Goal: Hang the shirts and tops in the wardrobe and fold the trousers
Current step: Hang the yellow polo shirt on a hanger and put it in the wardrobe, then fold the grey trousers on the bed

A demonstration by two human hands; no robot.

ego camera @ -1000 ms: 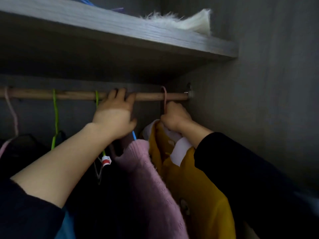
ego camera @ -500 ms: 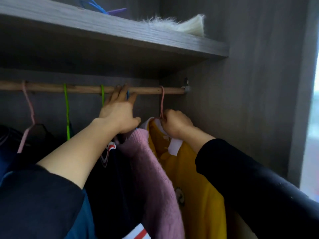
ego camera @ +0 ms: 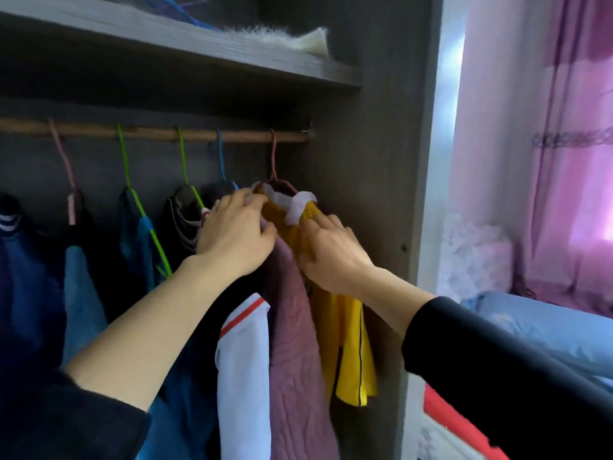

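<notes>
- The yellow top (ego camera: 345,330) with a white collar hangs on a thin pink wire hanger (ego camera: 273,161) at the far right end of the wooden rail (ego camera: 149,132), inside the grey wardrobe (ego camera: 381,161).
- The left hand (ego camera: 237,234) has its fingers curled round the left side of the top's neckline.
- The right hand (ego camera: 331,254) pinches the yellow cloth just below the collar on the right shoulder.
- A mauve knitted sweater (ego camera: 295,343) hangs touching the top's left side, partly under both hands.
- Further left hang dark and blue garments on green, blue and pink hangers.
</notes>
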